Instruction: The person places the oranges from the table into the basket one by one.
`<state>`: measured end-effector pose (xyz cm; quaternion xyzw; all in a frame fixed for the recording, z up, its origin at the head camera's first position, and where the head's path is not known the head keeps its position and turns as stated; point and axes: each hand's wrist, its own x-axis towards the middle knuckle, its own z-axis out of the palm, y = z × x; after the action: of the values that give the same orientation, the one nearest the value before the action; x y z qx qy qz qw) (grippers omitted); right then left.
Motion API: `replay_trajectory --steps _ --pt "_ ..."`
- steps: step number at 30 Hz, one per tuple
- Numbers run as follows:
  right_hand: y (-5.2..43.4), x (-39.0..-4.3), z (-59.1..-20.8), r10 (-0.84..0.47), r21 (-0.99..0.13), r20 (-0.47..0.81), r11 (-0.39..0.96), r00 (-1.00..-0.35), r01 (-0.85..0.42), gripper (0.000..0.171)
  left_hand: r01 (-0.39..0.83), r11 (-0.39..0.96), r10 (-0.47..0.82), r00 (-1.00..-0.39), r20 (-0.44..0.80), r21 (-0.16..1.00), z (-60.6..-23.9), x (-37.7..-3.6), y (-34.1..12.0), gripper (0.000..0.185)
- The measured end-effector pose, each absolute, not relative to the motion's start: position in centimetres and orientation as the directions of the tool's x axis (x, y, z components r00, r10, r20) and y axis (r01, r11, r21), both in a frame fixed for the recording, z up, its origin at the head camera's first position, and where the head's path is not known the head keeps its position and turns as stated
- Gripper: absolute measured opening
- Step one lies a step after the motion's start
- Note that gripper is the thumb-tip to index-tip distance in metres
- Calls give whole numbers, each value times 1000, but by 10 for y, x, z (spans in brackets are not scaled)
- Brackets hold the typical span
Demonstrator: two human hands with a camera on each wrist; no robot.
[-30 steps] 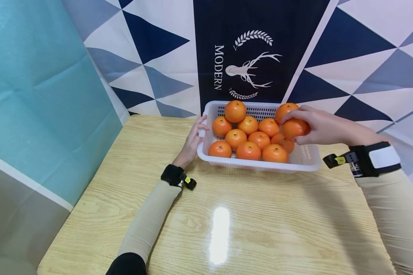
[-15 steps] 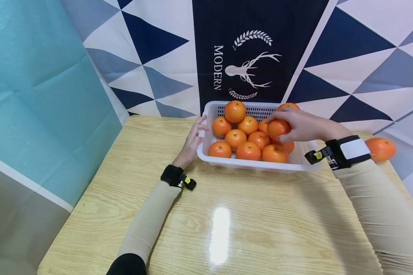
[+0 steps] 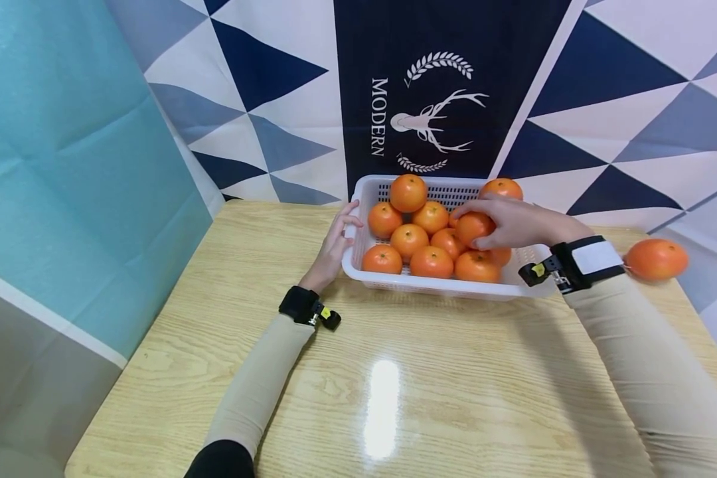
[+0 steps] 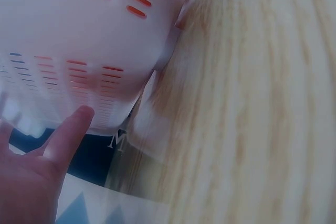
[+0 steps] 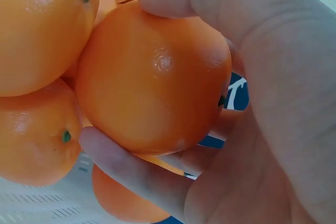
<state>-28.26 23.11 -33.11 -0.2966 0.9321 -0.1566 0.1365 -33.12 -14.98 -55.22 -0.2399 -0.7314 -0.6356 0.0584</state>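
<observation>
In the head view, a white plastic basket (image 3: 436, 285) with slotted walls holds several oranges (image 3: 431, 261). My right hand (image 3: 514, 222) grips one orange (image 3: 475, 229) over the right half of the basket. The right wrist view has the thumb on one side of that orange (image 5: 157, 77) and fingers on the other, other oranges lying close against it. At the basket's left end, my left hand (image 3: 332, 245) holds the rim, fingers over the handle. Its thumb (image 4: 79, 121) lies along the outer wall in the left wrist view.
One more orange (image 3: 657, 259) lies on the wooden table (image 3: 263, 411) to the right, beside the right wrist strap. A patterned cloth backdrop (image 3: 275, 86) rises right behind the basket. A teal cloth panel (image 3: 78, 166) borders the table's left side.
My right hand has moved left and slightly down with the orange, further over the basket. The orange on the right of the table has come into fuller view. My left hand stays put.
</observation>
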Motion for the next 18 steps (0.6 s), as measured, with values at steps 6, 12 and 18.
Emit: replay_trajectory --steps 6,12,18 --pt "227 -286 -335 -578 -346 -192 796 -793 -496 58 414 71 282 -881 380 907 -551 -330 -149 31" --pt "226 -288 -337 -568 -352 -209 803 -796 -481 58 426 68 284 -875 392 902 -549 -331 -149 32" --pt "226 -288 -338 -568 -348 -212 804 -795 -482 63 426 74 279 -877 392 902 -553 -332 -150 32"
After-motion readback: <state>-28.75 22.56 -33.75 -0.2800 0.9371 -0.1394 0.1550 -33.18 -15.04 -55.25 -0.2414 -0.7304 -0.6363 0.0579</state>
